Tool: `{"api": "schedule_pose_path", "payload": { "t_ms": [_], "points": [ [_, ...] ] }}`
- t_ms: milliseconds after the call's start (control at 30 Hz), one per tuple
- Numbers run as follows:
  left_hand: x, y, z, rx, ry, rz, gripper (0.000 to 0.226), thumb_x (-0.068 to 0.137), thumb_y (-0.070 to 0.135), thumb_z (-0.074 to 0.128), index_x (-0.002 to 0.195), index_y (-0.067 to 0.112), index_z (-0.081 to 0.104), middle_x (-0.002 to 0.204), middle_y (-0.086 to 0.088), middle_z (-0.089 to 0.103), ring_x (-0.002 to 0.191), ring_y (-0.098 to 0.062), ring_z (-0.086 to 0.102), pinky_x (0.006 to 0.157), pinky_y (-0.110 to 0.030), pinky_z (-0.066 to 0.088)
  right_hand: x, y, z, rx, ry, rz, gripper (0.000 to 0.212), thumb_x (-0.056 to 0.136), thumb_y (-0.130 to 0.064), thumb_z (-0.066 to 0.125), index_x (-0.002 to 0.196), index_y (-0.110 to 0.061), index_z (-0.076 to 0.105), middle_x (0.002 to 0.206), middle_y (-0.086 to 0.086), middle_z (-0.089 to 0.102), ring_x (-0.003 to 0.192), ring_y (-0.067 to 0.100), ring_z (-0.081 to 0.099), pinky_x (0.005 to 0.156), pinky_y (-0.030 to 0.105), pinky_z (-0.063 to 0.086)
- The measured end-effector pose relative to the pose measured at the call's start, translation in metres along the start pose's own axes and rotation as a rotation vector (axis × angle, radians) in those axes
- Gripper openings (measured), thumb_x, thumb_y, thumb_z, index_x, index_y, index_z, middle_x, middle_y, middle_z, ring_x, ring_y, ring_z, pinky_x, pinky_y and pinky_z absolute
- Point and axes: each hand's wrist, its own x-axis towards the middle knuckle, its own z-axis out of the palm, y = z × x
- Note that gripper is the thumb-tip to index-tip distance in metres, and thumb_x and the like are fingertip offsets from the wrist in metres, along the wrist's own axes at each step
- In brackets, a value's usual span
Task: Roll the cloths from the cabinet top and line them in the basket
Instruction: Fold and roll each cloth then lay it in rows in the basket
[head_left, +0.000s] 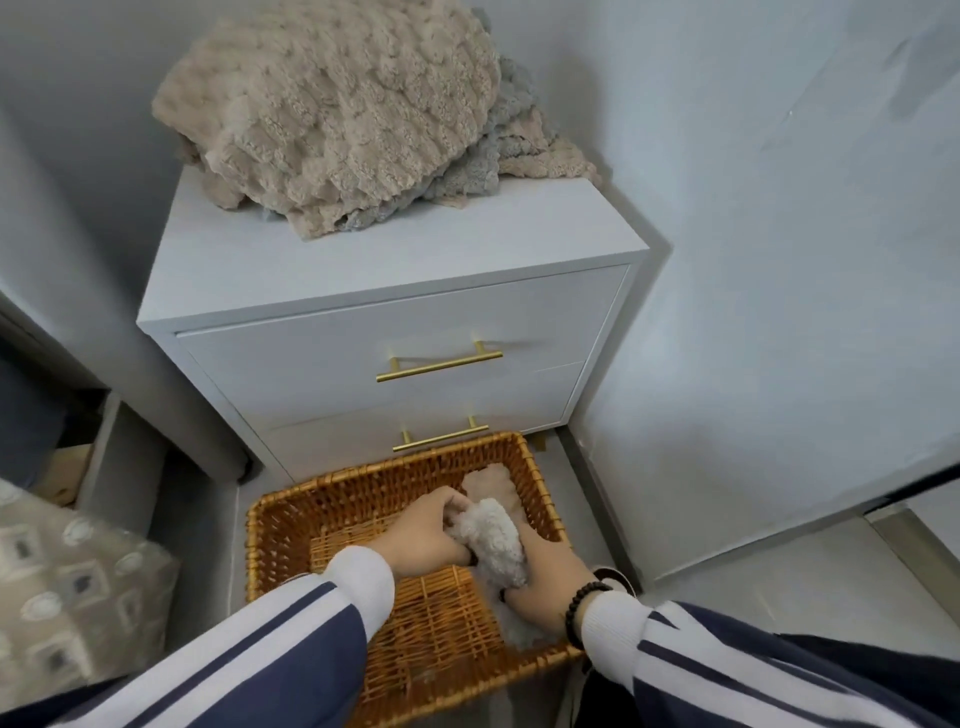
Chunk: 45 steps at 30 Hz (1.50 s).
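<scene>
Patterned cushion at left; brass drawer handles.

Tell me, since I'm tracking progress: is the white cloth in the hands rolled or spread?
Rolled. The white cloth is a compact bundle gripped by the left hand and right hand inside the basket.

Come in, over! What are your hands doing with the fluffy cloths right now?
Both hands, left and right, grip white fluffy rolled cloth inside orange wicker basket. Beige pile waits on white cabinet. Nothing blocking.
</scene>
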Motion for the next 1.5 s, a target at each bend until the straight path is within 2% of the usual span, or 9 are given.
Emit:
{"api": "schedule_pose_path", "payload": {
  "t_ms": [167, 300, 533, 633, 767, 933, 1100, 1267, 1500],
  "points": [
    [0.028, -0.037, 0.021, -0.156, 0.038, -0.206, 0.064, 0.075, 0.004, 0.071, 0.130, 0.013, 0.041, 0.105, -0.006, 0.059, 0.086, -0.017, 0.058, 0.064, -0.022, 0.045, 0.030, 0.007, 0.035, 0.069, 0.022, 0.132, 0.052, 0.082, -0.031, 0.052, 0.133, -0.030, 0.038, 0.123, 0.002, 0.059, 0.109, 0.025, 0.059, 0.094, 0.038, 0.049],
    [0.047, -0.060, 0.040, -0.191, 0.070, -0.304, 0.059, 0.081, 0.003, 0.060, 0.135, 0.017, 0.042, 0.101, -0.001, 0.061, 0.095, -0.021, 0.062, 0.071, -0.028, 0.050, 0.048, 0.015, 0.057, 0.057, -0.032, 0.206, 0.047, 0.086, -0.029, 0.051, 0.131, -0.028, 0.037, 0.121, 0.003, 0.058, 0.107, 0.025, 0.059, 0.090, 0.039, 0.050],
    [0.077, -0.074, 0.060, -0.189, 0.091, -0.306, 0.046, 0.093, 0.009, 0.051, 0.138, 0.017, 0.047, 0.136, -0.005, 0.052, 0.119, -0.020, 0.051, 0.085, -0.020, 0.038, 0.065, 0.035, 0.081, 0.058, -0.097, 0.303, 0.034, 0.087, -0.025, 0.050, 0.120, -0.023, 0.041, 0.112, 0.004, 0.059, 0.102, 0.026, 0.060, 0.086, 0.036, 0.051],
    [0.092, -0.065, 0.058, -0.232, 0.130, -0.286, 0.043, 0.091, 0.006, 0.052, 0.133, 0.014, 0.049, 0.110, -0.001, 0.059, 0.101, -0.018, 0.057, 0.079, -0.023, 0.043, 0.071, 0.038, 0.084, 0.105, -0.092, 0.326, 0.033, 0.088, -0.026, 0.049, 0.120, -0.025, 0.043, 0.112, 0.003, 0.059, 0.100, 0.023, 0.061, 0.088, 0.037, 0.052],
    [0.121, -0.047, 0.057, -0.199, 0.150, -0.256, 0.017, 0.086, 0.009, 0.055, 0.098, 0.021, 0.052, 0.086, 0.002, 0.059, 0.091, -0.018, 0.059, 0.081, -0.031, 0.050, 0.078, 0.042, 0.087, 0.105, -0.094, 0.333, 0.033, 0.089, -0.029, 0.048, 0.122, -0.024, 0.045, 0.111, 0.002, 0.060, 0.098, 0.022, 0.061, 0.087, 0.036, 0.053],
    [0.153, -0.036, 0.066, -0.127, 0.122, -0.302, 0.042, 0.087, 0.021, 0.057, 0.123, 0.001, 0.048, 0.113, -0.004, 0.059, 0.109, -0.023, 0.058, 0.093, -0.032, 0.048, 0.081, 0.043, 0.094, 0.068, -0.120, 0.299, 0.041, 0.088, -0.027, 0.051, 0.128, -0.024, 0.041, 0.117, 0.004, 0.059, 0.103, 0.024, 0.060, 0.088, 0.035, 0.052],
    [0.178, -0.042, 0.079, -0.133, 0.205, -0.489, 0.072, 0.079, 0.044, 0.060, 0.137, 0.004, 0.042, 0.133, -0.010, 0.054, 0.119, -0.029, 0.055, 0.101, -0.038, 0.046, 0.084, 0.046, 0.095, 0.045, -0.114, 0.292, 0.049, 0.090, -0.029, 0.053, 0.136, -0.026, 0.037, 0.124, 0.003, 0.057, 0.109, 0.023, 0.058, 0.091, 0.032, 0.050],
    [0.193, -0.042, 0.080, -0.394, 0.116, -0.595, 0.045, 0.081, 0.028, 0.068, 0.119, 0.005, 0.057, 0.119, -0.020, 0.062, 0.108, -0.036, 0.062, 0.091, -0.047, 0.054, 0.087, 0.049, 0.093, 0.066, -0.119, 0.304, 0.047, 0.091, -0.029, 0.051, 0.136, -0.025, 0.037, 0.123, 0.005, 0.057, 0.108, 0.025, 0.059, 0.089, 0.031, 0.050],
    [0.190, -0.039, 0.075, -0.158, 0.362, -0.499, 0.043, 0.084, 0.021, 0.058, 0.123, 0.003, 0.055, 0.126, -0.018, 0.057, 0.112, -0.035, 0.057, 0.091, -0.034, 0.049, 0.094, 0.054, 0.096, 0.051, -0.081, 0.366, 0.047, 0.091, -0.025, 0.052, 0.136, -0.022, 0.038, 0.124, 0.006, 0.057, 0.109, 0.024, 0.059, 0.091, 0.031, 0.050]
  ]
}}
